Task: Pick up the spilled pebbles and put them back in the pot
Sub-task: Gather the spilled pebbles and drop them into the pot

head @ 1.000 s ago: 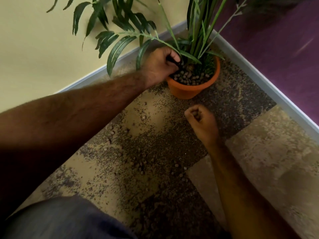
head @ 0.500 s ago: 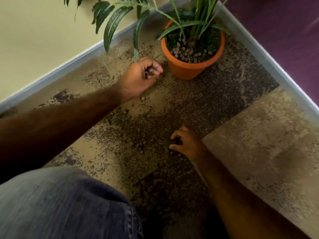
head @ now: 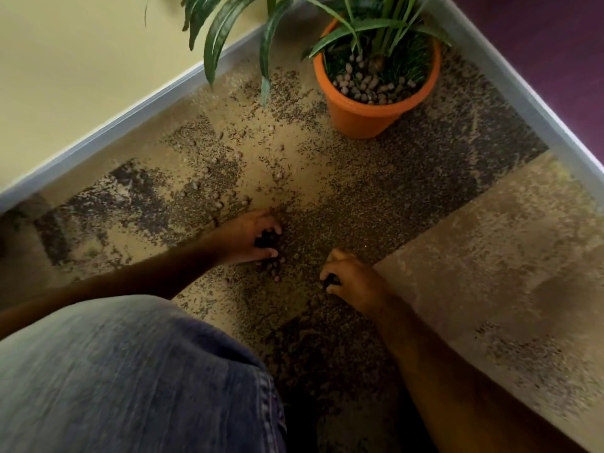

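An orange pot (head: 362,117) with a green palm stands in the room's corner, its soil topped with brown pebbles (head: 366,85). Spilled pebbles (head: 225,194) lie scattered over the patterned carpet between the pot and me. My left hand (head: 251,238) rests on the carpet with its fingers curled over a small cluster of pebbles (head: 274,269). My right hand (head: 351,281) is just to its right, fingers closed around dark pebbles against the floor. Both hands are well short of the pot.
My knee in blue jeans (head: 130,377) fills the lower left. A grey skirting board (head: 124,125) runs along the cream wall at left and along the purple wall (head: 539,44) at right. Palm leaves (head: 222,34) hang over the carpet left of the pot.
My left hand has left the pot's rim and come down to the carpet near my knee. My right hand has dropped from mid-air to the floor beside it. The view has tilted downwards.
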The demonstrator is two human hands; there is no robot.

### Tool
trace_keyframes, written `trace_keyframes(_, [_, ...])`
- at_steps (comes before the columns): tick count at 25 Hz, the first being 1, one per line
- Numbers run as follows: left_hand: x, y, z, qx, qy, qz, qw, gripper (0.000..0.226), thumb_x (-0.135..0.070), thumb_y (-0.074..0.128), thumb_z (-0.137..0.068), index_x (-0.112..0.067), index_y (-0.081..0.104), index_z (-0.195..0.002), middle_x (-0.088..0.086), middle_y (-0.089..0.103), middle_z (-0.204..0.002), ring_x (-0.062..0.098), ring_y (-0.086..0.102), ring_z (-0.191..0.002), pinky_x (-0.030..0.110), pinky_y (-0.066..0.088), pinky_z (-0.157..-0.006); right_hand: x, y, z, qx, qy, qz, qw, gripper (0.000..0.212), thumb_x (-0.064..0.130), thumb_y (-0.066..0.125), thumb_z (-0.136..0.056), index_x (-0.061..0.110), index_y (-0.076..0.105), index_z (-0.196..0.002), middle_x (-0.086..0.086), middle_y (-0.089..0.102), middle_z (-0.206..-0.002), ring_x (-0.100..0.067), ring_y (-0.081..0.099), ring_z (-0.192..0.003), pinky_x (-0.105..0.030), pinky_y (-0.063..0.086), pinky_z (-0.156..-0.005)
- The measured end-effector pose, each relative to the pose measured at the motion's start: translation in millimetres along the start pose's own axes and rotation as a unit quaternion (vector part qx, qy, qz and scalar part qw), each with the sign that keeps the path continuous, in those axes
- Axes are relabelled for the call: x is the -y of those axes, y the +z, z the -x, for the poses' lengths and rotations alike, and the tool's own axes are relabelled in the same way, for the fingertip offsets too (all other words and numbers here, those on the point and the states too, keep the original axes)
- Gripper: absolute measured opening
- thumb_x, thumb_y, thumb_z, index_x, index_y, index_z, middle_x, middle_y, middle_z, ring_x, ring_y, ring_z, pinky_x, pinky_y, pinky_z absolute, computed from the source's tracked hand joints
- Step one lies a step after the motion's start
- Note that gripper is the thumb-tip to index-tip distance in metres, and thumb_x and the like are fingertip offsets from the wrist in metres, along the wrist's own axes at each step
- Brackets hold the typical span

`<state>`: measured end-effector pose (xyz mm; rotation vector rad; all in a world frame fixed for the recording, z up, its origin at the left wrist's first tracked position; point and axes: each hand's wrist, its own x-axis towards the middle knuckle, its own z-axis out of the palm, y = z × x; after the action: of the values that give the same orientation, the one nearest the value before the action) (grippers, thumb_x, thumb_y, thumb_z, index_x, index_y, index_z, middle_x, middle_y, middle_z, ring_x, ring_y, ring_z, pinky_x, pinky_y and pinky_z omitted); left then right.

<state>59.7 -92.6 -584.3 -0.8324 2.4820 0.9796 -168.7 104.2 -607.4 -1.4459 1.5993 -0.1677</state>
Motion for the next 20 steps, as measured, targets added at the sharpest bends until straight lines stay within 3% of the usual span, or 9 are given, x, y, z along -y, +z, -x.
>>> trace_keyframes(3, [-3.7, 8.3, -2.5, -0.003, 0.014, -0.041, 0.999, 0.047, -0.058, 0.067, -0.085, -0.038, 0.051, -0.123, -0.016, 0.042, -0.113, 0.001, 0.046, -0.096, 0.006, 0.031, -0.071, 4.1, 1.6, -4.0, -0.005, -0.003, 0.026, 1.0, 0.016, 0.015, 0.073, -0.086, 0.023, 0.068, -0.1, 0.005, 0.052, -0.111, -0.017, 0.054, -0.107, -0.035, 0.05, -0.089])
trace_keyframes(6, [-14.4, 20.6, -7.1, -0.008, 0.031, -0.067, 0.997, 0.047, -0.057, 0.068, -0.085, -0.03, 0.056, -0.122, -0.009, 0.045, -0.115, 0.007, 0.047, -0.1, 0.02, 0.042, -0.076, 10.9, 6.0, -5.6, -0.02, 0.01, 0.048, 0.999, 0.009, 0.014, 0.068, -0.087, 0.02, 0.068, -0.094, -0.001, 0.053, -0.11, -0.023, 0.055, -0.109, -0.035, 0.049, -0.085])
trace_keyframes(9, [-27.7, 30.5, -10.3, -0.013, 0.056, -0.054, 0.997, 0.029, -0.038, 0.072, -0.088, -0.023, 0.063, -0.112, -0.003, 0.051, -0.113, 0.014, 0.055, -0.098, 0.028, 0.047, -0.076, 10.9, 6.6, -8.7, -0.034, 0.035, 0.04, 0.998, 0.008, 0.015, 0.067, -0.088, 0.017, 0.071, -0.095, -0.009, 0.056, -0.127, -0.028, 0.054, -0.12, -0.037, 0.049, -0.094])
trace_keyframes(13, [-39.8, 31.5, -15.6, 0.019, 0.068, -0.067, 0.995, 0.011, -0.019, 0.067, -0.09, -0.019, 0.069, -0.102, -0.001, 0.055, -0.112, 0.015, 0.059, -0.094, 0.029, 0.05, -0.077, 7.6, -7.7, -12.1, -0.096, 0.032, 0.012, 0.995, 0.005, 0.011, 0.069, -0.085, 0.015, 0.071, -0.088, -0.003, 0.06, -0.107, -0.023, 0.062, -0.103, -0.036, 0.053, -0.087])
trace_keyframes(15, [-43.4, 29.4, -18.0, 0.034, 0.053, -0.062, 0.996, 0.013, -0.016, 0.065, -0.09, -0.018, 0.069, -0.102, -0.002, 0.055, -0.11, 0.014, 0.059, -0.092, 0.029, 0.05, -0.076, 7.6, -19.4, -15.2, -0.135, 0.051, -0.006, 0.99, 0.004, 0.013, 0.071, -0.085, 0.017, 0.072, -0.086, 0.0, 0.06, -0.103, -0.017, 0.063, -0.092, -0.032, 0.055, -0.08])
trace_keyframes(18, [-45.3, 25.7, -21.5, 0.025, 0.007, -0.052, 0.998, 0.017, -0.015, 0.064, -0.086, -0.021, 0.069, -0.1, -0.005, 0.056, -0.108, 0.012, 0.057, -0.091, 0.027, 0.048, -0.074, 10.3, -42.5, -23.4, -0.21, 0.071, -0.08, 0.972, 0.003, 0.013, 0.074, -0.082, 0.016, 0.072, -0.082, 0.002, 0.061, -0.099, -0.01, 0.061, -0.078, -0.014, 0.047, -0.067])
trace_keyframes(20, [-43.4, 21.5, -24.5, 0.017, -0.014, -0.064, 0.998, 0.018, -0.014, 0.064, -0.084, -0.022, 0.069, -0.099, -0.006, 0.058, -0.108, 0.011, 0.058, -0.092, 0.026, 0.048, -0.074, 17.3, -59.8, -27.2, -0.241, 0.056, -0.169, 0.954, 0.004, 0.012, 0.076, -0.083, 0.011, 0.073, -0.084, 0.0, 0.062, -0.099, -0.01, 0.064, -0.079, -0.011, 0.048, -0.068])
